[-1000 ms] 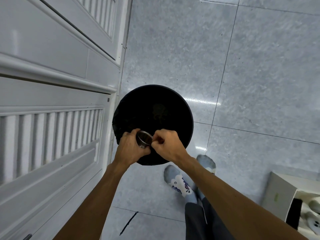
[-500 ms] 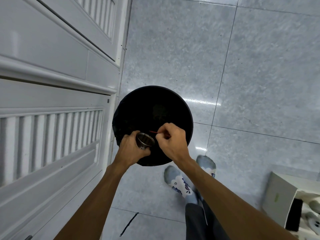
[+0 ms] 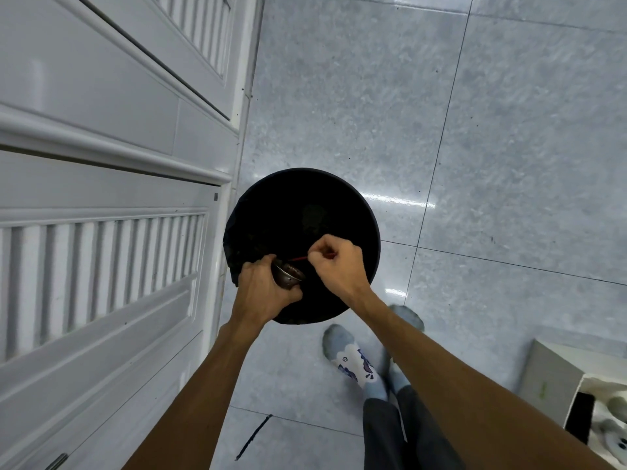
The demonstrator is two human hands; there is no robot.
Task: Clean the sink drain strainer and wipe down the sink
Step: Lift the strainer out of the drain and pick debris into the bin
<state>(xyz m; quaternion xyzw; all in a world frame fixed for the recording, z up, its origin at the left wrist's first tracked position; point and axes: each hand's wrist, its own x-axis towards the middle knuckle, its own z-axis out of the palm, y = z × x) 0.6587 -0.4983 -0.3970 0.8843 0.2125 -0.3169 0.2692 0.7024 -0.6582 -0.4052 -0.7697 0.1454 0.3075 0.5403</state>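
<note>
My left hand [image 3: 263,290] grips a small round metal drain strainer [image 3: 288,275], tilted with its open side facing right, over a round bin lined with a black bag [image 3: 305,212]. My right hand [image 3: 339,262] is just right of the strainer, its fingers pinched on a thin red strip [image 3: 298,258] that reaches from the fingertips toward the strainer's rim. Dark residue shows inside the strainer. Both hands hover above the near part of the bin opening.
White cabinet doors with slatted panels [image 3: 101,252] fill the left side, close to the bin. Grey tiled floor [image 3: 475,130] spreads to the right. My feet in patterned socks [image 3: 353,364] stand just behind the bin. A white box [image 3: 549,374] sits at the lower right.
My right hand has pulled away from the strainer, up and to the right, drawing out a thin red strip. The left hand and strainer stayed over the bin.
</note>
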